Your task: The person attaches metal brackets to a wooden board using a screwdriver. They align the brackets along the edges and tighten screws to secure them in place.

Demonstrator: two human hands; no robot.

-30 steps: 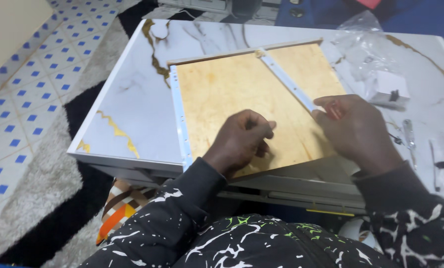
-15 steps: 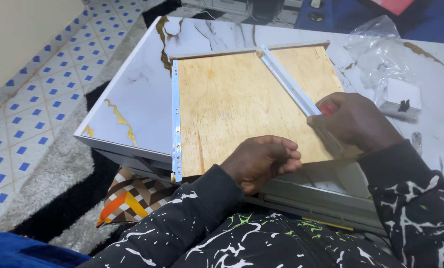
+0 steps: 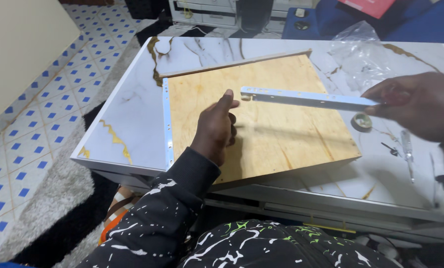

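Marble table [image 3: 132, 124]: two rails [image 3: 306, 98] (one lifted)

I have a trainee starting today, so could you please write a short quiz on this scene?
1. True or false: the right hand holds the loose metal rail above the wooden panel.
2. Which panel edge carries the second rail: A the left, B the right, C the near one?
3. What does the left hand rest on?

Key: 1 true; 2 A; 3 the wooden panel.
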